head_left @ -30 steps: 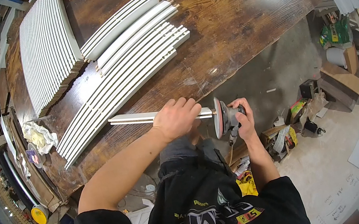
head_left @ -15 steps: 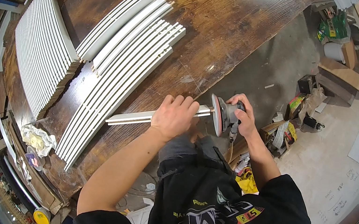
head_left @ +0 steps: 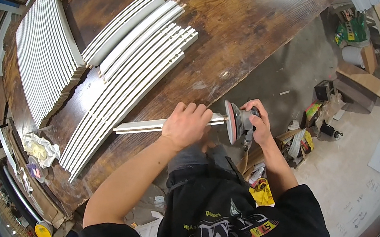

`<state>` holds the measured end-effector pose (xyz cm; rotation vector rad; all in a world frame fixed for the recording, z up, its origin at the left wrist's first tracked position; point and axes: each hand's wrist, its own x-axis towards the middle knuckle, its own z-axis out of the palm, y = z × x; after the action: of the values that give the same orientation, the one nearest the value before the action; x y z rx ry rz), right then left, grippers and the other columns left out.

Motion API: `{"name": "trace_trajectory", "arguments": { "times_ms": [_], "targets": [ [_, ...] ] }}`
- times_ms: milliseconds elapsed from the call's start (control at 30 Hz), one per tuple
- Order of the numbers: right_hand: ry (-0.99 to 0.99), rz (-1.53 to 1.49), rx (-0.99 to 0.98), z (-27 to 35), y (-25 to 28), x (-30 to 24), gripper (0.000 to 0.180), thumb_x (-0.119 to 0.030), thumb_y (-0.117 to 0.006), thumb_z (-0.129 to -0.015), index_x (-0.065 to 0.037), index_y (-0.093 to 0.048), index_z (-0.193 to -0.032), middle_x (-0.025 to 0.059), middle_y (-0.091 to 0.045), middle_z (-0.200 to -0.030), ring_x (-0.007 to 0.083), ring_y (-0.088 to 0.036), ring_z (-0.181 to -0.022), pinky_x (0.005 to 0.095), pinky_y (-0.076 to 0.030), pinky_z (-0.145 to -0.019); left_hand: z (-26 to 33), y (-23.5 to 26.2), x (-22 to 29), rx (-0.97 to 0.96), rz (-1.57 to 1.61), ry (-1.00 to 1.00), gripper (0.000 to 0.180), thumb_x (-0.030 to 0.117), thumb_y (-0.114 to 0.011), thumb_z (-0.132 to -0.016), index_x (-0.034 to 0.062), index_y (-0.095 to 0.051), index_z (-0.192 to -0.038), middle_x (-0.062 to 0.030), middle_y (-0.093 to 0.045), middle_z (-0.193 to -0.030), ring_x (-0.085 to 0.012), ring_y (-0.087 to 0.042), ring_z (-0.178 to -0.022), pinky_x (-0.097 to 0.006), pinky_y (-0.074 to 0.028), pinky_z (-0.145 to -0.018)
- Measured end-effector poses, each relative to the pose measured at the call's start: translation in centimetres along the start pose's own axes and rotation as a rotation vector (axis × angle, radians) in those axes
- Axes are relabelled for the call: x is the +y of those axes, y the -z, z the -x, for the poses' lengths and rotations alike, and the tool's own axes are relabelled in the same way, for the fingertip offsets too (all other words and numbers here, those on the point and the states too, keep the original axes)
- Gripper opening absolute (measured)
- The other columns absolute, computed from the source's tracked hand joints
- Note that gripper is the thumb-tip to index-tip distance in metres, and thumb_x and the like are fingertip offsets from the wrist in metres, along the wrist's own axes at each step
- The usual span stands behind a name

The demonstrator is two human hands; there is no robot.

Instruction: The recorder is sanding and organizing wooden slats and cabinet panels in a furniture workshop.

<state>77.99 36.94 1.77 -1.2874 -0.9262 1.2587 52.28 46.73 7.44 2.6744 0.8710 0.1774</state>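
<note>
A: What does the left hand hold?
B: A white slat, gripped near its right end, fingers curled over the top. The slat lies level along the near edge of the table, running out toward 9 o'clock from the hand

A: And the right hand?
B: Closed round a sander, at 3 o'clock from the left hand. The disc stands on edge, its face against the end of the slat

A: What lies around them?
B: A row of slats fans across the table at 11 o'clock of the hands, and a tight stack sits farther off at 10 o'clock. A crumpled rag lies at 9 o'clock by the table's left edge
</note>
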Motion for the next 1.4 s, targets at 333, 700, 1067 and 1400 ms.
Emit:
{"name": "trace_trajectory", "arguments": {
  "times_ms": [333,700,1067,1400],
  "targets": [
    [-0.011,-0.019,0.009,0.6,-0.3,-0.1,0.030,-0.023,-0.058,-0.083,-0.004,-0.055,-0.106,0.0118,-0.060,-0.109,0.0198,-0.055,-0.104,0.0329,-0.042,-0.098,0.1,0.2,0.1,0.028,-0.003,-0.017,0.031,0.019,-0.076,-0.070,0.0142,-0.056,-0.093,-0.0022,-0.056,-0.091,-0.0218,-0.059,-0.088,-0.037,-0.044,-0.076],
    [-0.032,0.002,0.017,1.1,-0.5,0.3,0.031,-0.026,-0.056,-0.085,-0.003,-0.054,-0.106,0.0102,-0.056,-0.108,0.0208,-0.055,-0.105,0.0334,-0.041,-0.098,-0.1,0.3,0.0,-0.004,0.008,0.001,0.031,0.019,-0.076,-0.071,0.0134,-0.057,-0.095,-0.0030,-0.058,-0.093,-0.0224,-0.060,-0.089,-0.037,-0.045,-0.077],
    [-0.084,0.004,0.047,1.6,0.4,2.4,0.029,-0.023,-0.058,-0.084,-0.003,-0.055,-0.106,0.0089,-0.058,-0.107,0.0195,-0.055,-0.105,0.0320,-0.041,-0.098,-0.2,0.2,0.2,-0.013,0.002,-0.004,0.031,0.021,-0.078,-0.073,0.0134,-0.056,-0.093,-0.0032,-0.057,-0.092,-0.0220,-0.060,-0.089,-0.037,-0.045,-0.077],
    [-0.100,-0.108,0.065,0.6,0.1,3.0,0.022,-0.014,-0.059,-0.086,-0.007,-0.057,-0.106,0.0035,-0.061,-0.101,0.0133,-0.055,-0.098,0.0291,-0.045,-0.090,-0.6,0.5,0.5,-0.035,-0.061,-0.012,0.032,0.024,-0.079,-0.072,0.0126,-0.056,-0.090,-0.0041,-0.058,-0.088,-0.0240,-0.061,-0.087,-0.040,-0.044,-0.075]
  ]
}}
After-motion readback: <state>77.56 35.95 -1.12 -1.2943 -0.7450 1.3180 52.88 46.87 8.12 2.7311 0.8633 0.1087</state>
